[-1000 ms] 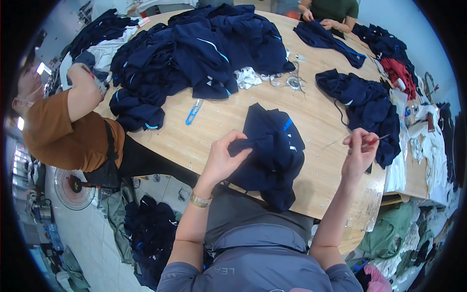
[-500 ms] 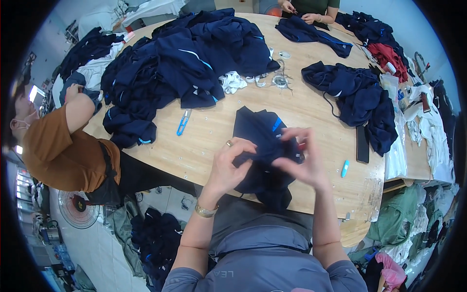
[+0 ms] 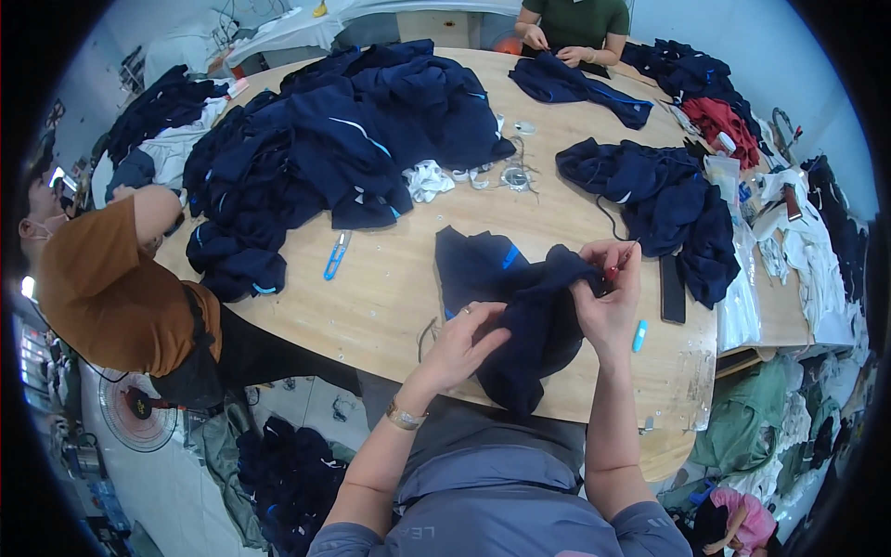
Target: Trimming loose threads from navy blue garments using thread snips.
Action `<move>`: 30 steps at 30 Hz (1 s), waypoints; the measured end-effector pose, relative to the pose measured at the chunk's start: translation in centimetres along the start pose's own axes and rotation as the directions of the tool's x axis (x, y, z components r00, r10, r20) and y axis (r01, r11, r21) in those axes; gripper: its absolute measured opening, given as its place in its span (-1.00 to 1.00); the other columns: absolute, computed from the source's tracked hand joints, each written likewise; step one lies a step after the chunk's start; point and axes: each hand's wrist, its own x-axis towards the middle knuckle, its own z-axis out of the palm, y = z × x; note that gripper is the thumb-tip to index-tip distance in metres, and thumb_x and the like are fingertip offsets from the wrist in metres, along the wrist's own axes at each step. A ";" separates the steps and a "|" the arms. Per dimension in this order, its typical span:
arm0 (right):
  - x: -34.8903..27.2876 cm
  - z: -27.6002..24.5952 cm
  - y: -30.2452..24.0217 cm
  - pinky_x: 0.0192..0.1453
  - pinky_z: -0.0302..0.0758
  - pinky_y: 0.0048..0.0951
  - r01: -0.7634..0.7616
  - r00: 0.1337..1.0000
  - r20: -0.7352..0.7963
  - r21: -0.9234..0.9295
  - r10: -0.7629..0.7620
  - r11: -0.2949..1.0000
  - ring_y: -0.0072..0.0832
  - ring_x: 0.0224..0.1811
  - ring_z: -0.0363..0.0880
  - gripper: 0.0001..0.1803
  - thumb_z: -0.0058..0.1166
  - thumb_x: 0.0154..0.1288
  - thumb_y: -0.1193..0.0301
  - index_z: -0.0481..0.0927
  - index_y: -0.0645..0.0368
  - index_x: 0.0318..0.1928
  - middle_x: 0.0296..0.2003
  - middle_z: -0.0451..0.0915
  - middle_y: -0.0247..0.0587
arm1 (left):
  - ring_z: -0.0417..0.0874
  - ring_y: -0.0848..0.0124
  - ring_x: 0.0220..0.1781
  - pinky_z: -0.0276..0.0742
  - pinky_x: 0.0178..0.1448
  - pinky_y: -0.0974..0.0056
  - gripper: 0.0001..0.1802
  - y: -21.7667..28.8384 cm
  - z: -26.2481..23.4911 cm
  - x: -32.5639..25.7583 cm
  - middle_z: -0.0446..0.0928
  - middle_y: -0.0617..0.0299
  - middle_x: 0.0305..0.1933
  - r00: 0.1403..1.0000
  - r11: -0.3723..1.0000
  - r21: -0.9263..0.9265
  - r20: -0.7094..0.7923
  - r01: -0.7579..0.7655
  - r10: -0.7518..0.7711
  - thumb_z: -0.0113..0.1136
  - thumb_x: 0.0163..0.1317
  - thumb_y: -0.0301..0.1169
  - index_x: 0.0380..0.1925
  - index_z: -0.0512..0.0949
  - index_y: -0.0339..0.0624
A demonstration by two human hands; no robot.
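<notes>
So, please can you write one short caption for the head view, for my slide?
Both hands, left hand and right hand, grip a navy garment on a wooden table beside blue thread snips.

Navy garment (image 3: 520, 306) with a blue stripe, crumpled and bunched on the wooden table's near edge, hem hanging over at 6 o'clock, upper fold pinched at 2 o'clock beside a thin red-handled tool (image 3: 624, 258).

Your right hand (image 3: 608, 295) pinches something thin and reddish, too small to name, and its fingertips sink into the dark blue garment (image 3: 520, 311), so the grip beneath is hidden. The garment's lower fold drops past the counter (image 3: 390, 288) edge, and your left hand (image 3: 459, 343) covers part of it.
</notes>
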 end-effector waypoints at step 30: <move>-6.0 -7.9 9.8 -0.38 0.43 -0.50 -0.297 0.955 -0.169 -0.470 0.245 0.831 -0.52 -0.51 0.48 -0.76 0.09 0.15 0.56 0.26 0.24 -0.31 -0.53 0.46 -0.24 | 0.57 0.37 -0.40 0.45 -0.29 0.39 -0.83 -0.2 -5.6 -2.5 0.57 0.14 -0.42 0.894 0.942 0.218 -0.424 0.254 -0.143 0.26 0.07 -0.43 -0.36 0.54 -0.27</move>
